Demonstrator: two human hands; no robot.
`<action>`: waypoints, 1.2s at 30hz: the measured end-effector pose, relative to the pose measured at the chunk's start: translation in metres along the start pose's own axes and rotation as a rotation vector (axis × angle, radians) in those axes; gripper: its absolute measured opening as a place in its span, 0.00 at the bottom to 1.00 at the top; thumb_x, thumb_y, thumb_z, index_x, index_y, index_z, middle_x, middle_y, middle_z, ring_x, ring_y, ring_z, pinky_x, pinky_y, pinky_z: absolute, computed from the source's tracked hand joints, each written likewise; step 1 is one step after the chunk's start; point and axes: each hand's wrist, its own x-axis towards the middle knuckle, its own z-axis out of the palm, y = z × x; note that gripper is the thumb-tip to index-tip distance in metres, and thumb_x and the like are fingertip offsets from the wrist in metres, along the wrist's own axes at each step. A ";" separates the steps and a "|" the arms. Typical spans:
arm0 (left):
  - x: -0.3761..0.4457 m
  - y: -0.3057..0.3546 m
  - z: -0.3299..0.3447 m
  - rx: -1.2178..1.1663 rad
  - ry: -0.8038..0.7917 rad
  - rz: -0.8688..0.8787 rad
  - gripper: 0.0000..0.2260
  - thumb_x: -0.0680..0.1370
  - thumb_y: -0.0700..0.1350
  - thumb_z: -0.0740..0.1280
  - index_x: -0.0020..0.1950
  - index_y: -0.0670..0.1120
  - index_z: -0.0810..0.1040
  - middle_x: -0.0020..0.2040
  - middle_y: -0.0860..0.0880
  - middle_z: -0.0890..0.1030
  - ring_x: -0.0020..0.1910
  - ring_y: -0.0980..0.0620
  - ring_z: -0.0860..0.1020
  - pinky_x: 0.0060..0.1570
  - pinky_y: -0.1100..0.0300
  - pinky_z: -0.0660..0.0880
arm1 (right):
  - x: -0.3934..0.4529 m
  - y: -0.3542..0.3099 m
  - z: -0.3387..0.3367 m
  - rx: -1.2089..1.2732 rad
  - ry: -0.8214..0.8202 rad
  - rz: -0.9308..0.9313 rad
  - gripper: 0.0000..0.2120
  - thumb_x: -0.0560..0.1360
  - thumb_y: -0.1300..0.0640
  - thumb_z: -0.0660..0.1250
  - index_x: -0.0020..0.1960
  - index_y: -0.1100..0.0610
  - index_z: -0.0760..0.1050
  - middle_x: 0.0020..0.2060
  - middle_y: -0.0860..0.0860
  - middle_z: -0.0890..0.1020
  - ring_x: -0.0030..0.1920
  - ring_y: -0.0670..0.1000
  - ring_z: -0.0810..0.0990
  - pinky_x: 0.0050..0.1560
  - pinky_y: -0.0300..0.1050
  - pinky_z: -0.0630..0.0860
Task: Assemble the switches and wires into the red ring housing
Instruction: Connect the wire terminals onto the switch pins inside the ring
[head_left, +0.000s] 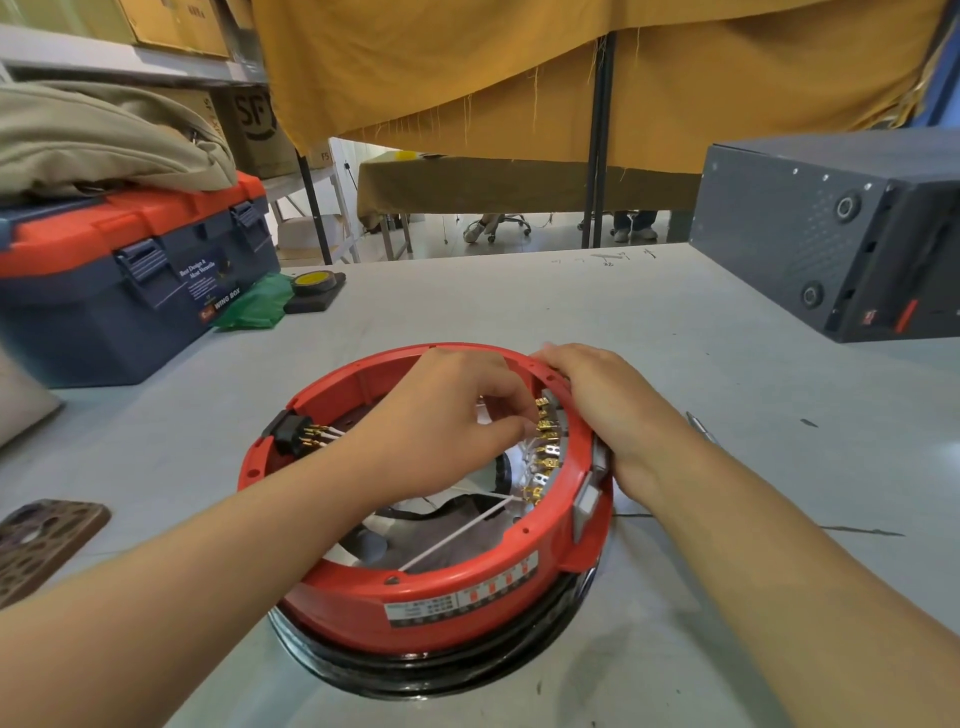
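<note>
The red ring housing (415, 597) sits mid-table in front of me. Its gold switch terminals (545, 441) line the right inner wall, where my left hand (457, 415) pinches one; my right hand (597, 400) clasps the outer rim alongside.

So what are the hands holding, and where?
The left hand pinches a gold terminal inside the red ring housing. The right hand holds the housing's outer rim.
</note>
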 end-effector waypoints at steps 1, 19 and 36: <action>0.000 0.000 0.000 -0.002 0.000 -0.002 0.03 0.73 0.41 0.70 0.41 0.46 0.84 0.40 0.54 0.81 0.42 0.60 0.76 0.43 0.70 0.71 | -0.001 -0.002 -0.001 0.018 -0.023 0.020 0.17 0.79 0.49 0.57 0.54 0.60 0.78 0.45 0.54 0.82 0.44 0.52 0.80 0.47 0.47 0.76; 0.002 -0.001 0.002 0.026 0.022 0.034 0.04 0.74 0.40 0.70 0.41 0.45 0.83 0.38 0.54 0.80 0.42 0.59 0.75 0.41 0.74 0.67 | -0.008 -0.007 0.001 0.276 -0.091 -0.053 0.28 0.77 0.35 0.51 0.67 0.50 0.71 0.65 0.46 0.75 0.64 0.44 0.73 0.56 0.41 0.71; 0.004 -0.001 0.002 0.010 0.015 0.031 0.02 0.73 0.42 0.71 0.42 0.47 0.84 0.40 0.54 0.81 0.40 0.60 0.76 0.41 0.73 0.69 | -0.003 -0.006 -0.004 -0.055 -0.045 -0.109 0.16 0.74 0.65 0.61 0.59 0.52 0.74 0.54 0.49 0.79 0.50 0.46 0.79 0.43 0.38 0.73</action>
